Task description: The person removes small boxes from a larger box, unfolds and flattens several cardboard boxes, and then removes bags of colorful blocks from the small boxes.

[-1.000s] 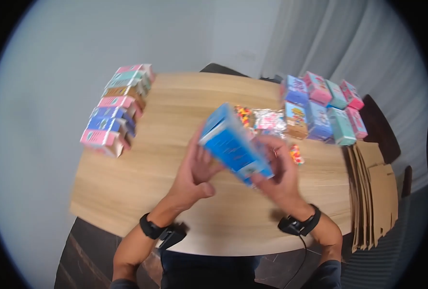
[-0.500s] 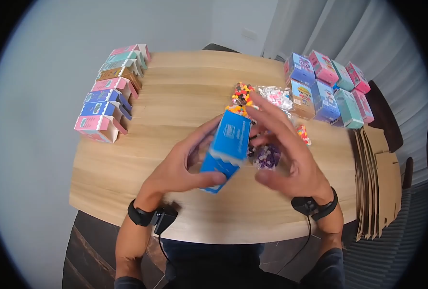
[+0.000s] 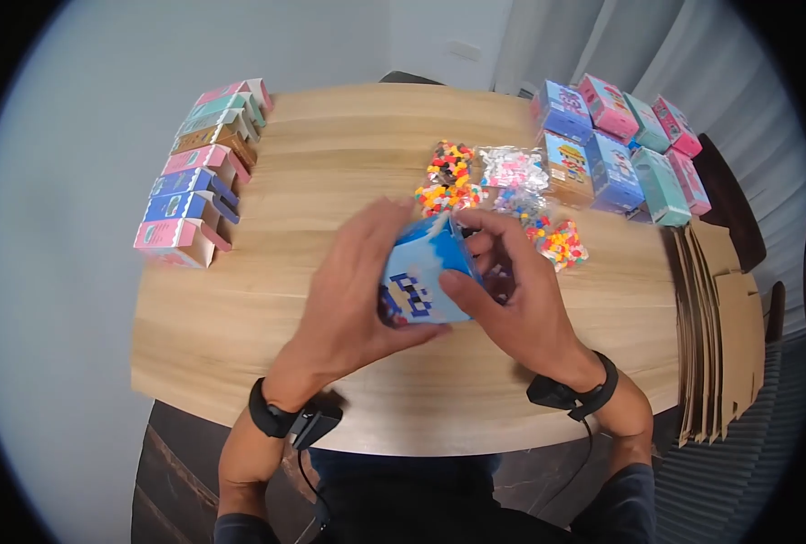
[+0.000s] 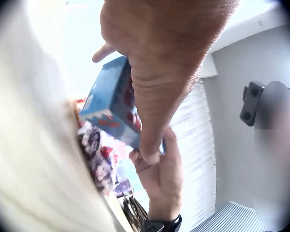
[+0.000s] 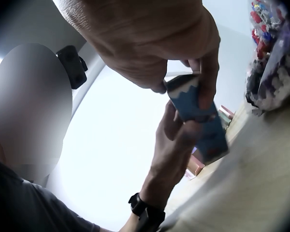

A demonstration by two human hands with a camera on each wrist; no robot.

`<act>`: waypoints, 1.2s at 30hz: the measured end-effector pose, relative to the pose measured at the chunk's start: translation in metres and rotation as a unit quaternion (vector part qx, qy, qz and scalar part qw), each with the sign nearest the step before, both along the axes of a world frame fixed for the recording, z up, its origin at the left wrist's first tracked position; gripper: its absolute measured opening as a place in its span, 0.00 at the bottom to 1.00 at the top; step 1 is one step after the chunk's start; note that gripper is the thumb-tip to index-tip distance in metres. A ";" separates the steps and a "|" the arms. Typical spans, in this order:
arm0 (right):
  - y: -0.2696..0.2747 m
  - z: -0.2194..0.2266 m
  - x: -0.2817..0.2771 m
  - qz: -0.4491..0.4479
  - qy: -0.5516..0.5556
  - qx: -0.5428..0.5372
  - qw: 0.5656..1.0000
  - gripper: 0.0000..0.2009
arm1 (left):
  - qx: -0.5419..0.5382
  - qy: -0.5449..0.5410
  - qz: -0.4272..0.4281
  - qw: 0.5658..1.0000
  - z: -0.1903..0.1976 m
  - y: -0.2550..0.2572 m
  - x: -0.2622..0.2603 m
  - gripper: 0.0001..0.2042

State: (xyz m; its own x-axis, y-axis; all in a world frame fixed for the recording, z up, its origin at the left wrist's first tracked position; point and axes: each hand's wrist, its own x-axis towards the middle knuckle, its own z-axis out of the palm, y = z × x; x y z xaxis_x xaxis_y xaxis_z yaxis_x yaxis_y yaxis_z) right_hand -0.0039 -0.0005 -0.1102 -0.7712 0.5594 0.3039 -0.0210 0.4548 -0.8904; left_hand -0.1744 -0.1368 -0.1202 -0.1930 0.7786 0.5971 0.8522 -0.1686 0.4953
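Note:
A small blue carton (image 3: pixel 426 283) with a pixel-style picture on the face turned up is held over the front middle of the table. Around its left side my left hand (image 3: pixel 341 295) grips it, the thumb along the lower edge. My right hand (image 3: pixel 528 304) pinches the carton's right end, with the thumb on the picture face and the fingers bent behind the edge. The left wrist view shows the carton (image 4: pixel 106 94) tilted beside the left palm. In the right wrist view, a white wavy border marks the end of the carton (image 5: pixel 210 137) under the right fingers.
Clear bags of small coloured pieces (image 3: pixel 562 243) lie just beyond the hands. Open-flapped cartons (image 3: pixel 178 234) stand in a row at the left edge. Closed cartons (image 3: pixel 661 189) are grouped at the back right. Flat brown cardboard (image 3: pixel 737 335) leans along the right side.
The carton has passed from the right hand into the left and been turned, so its picture face shows. My right hand, apart from it half a second ago, has come back and pinches its end.

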 end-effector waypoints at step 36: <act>0.122 0.065 0.062 -0.163 -0.081 0.297 0.937 0.11 | -0.209 0.350 0.235 0.882 0.008 -0.224 -0.169 0.41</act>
